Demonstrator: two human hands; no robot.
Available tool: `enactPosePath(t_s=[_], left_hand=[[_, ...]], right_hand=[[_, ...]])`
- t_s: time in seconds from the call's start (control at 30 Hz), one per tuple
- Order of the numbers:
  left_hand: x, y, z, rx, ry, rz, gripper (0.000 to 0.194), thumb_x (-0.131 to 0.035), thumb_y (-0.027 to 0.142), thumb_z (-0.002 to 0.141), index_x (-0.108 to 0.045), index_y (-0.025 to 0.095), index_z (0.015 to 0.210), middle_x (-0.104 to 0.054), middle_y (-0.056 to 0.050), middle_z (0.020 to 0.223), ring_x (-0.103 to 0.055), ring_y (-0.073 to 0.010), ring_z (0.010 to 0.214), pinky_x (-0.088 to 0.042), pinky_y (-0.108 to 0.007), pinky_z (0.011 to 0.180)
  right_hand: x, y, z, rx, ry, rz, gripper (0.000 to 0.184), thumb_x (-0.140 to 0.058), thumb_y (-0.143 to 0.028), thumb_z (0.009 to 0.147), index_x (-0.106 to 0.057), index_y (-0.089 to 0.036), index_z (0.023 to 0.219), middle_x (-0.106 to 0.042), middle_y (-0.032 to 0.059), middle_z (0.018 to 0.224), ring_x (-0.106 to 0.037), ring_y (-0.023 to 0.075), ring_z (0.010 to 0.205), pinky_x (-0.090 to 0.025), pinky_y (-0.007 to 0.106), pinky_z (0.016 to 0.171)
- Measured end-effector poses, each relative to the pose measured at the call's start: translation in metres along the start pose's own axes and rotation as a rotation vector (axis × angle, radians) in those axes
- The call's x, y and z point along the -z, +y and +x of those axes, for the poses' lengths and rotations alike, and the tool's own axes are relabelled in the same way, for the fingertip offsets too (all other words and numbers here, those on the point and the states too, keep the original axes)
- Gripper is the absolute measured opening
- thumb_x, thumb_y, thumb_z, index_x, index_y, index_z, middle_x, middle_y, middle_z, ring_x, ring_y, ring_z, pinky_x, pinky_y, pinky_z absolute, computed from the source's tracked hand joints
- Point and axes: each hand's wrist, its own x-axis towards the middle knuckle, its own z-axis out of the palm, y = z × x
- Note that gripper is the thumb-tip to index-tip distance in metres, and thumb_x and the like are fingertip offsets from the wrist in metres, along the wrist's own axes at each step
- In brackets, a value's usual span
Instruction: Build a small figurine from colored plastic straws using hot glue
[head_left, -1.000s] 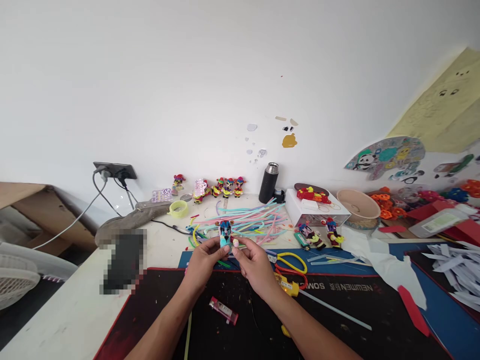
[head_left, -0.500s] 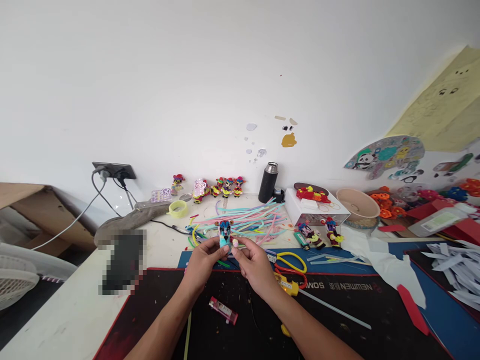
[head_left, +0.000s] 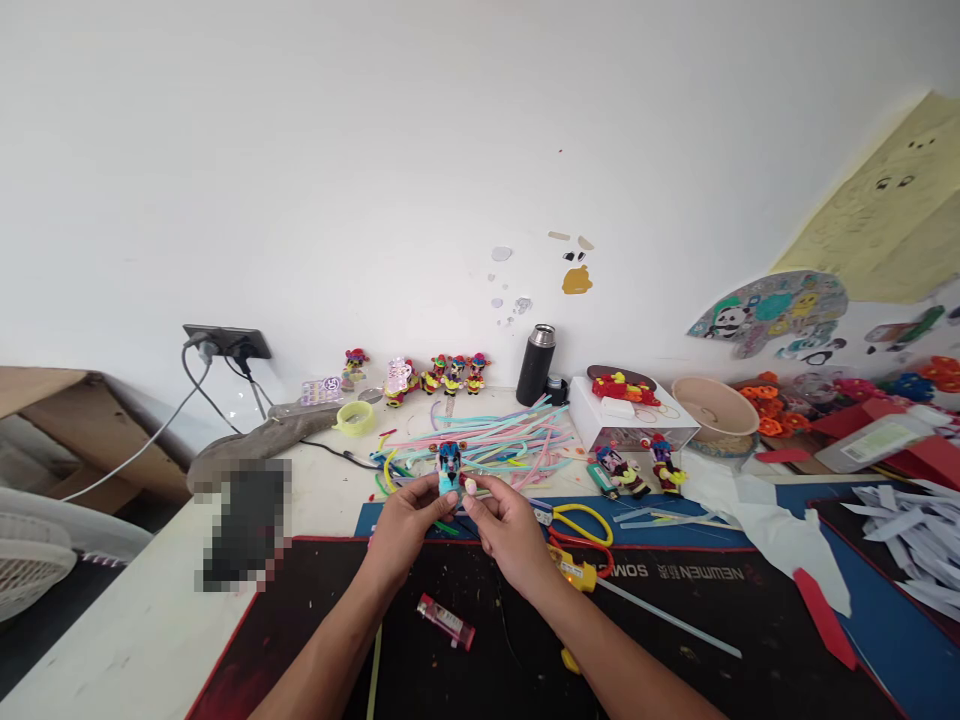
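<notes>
My left hand (head_left: 405, 518) is closed on a small pipe-cleaner figurine (head_left: 449, 466), holding it upright above the dark mat. The figurine has a blue and red headpiece, a black beard and a light-blue body. At its right side, my right hand (head_left: 512, 530) pinches a small pale, pinkish-white piece (head_left: 470, 486) between thumb and finger. Whether that piece touches the figurine I cannot tell. On the mat below lies a pink lighter (head_left: 446, 621). A yellow glue gun (head_left: 576, 573) with a clear glue stick is partly hidden behind my right forearm.
Behind my hands spreads a heap of pastel pipe cleaners (head_left: 495, 435). Yellow-handled pliers (head_left: 585, 520) lie to the right, past them two finished figurines (head_left: 663, 465) and a white box (head_left: 637, 430). A black thermos (head_left: 535, 365) stands by the wall. Paper strips (head_left: 911, 540) lie far right.
Both hands keep the same hold on the figurine and the pale piece. Only a very slight shift of the camera's view shows.
</notes>
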Motion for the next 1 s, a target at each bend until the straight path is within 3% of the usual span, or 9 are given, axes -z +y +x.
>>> enactPosePath(t_s=[1.0], left_hand=[[-0.0001, -0.0012, -0.0004, 0.002, -0.013, 0.023, 0.045, -0.091, 0.049, 0.066, -0.084, 0.018, 0.098, -0.08, -0.007, 0.094, -0.064, -0.0212, 0.078, -0.053, -0.032, 0.074]], right_hand=[[0.0004, -0.0025, -0.0015, -0.01, 0.0, -0.009, 0.057, -0.072, -0.059, 0.089, -0.068, -0.016, 0.125, -0.042, -0.0107, 0.051, -0.032, 0.0083, 0.041, -0.025, 0.021, 0.04]])
